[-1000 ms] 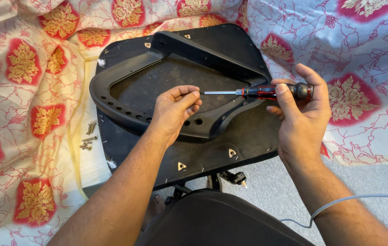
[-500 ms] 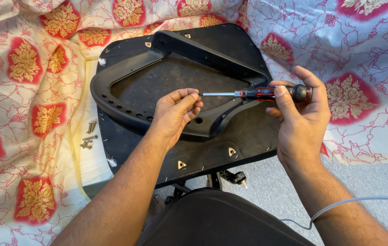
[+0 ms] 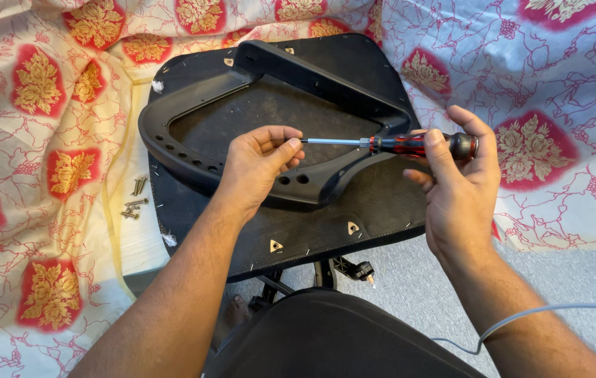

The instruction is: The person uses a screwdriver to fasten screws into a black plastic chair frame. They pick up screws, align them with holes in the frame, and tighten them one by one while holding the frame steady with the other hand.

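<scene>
black plastic armrest frame [image 3: 193, 157] is lying on the upturned seat base [image 3: 382, 210], mid-frame. the screwdriver [image 3: 410, 145] handle is clamped in the right hand [image 3: 455, 185] at 3 o'clock, its tip pinched by the left hand [image 3: 256, 164]. a slipped tip could jab fingers, and loose screws [image 3: 133, 199] at 9 o'clock could get lost in the cloth [image 3: 39, 105].

Both hands on the screwdriver, right over the black armrest frame.

The right hand [image 3: 462, 185] grips the red-and-black handle of the screwdriver [image 3: 410, 144], holding it level, while the left hand [image 3: 259, 164] pinches the tip of its metal shaft between the fingertips. Below them, the curved armrest [image 3: 193, 164], dotted with holes, lies on a black seat panel [image 3: 375, 210]. A few loose screws [image 3: 133, 199] sit just off the panel's left edge, on the floral cloth [image 3: 39, 140]. A grey cable [image 3: 543, 315] crosses the right forearm.
</scene>
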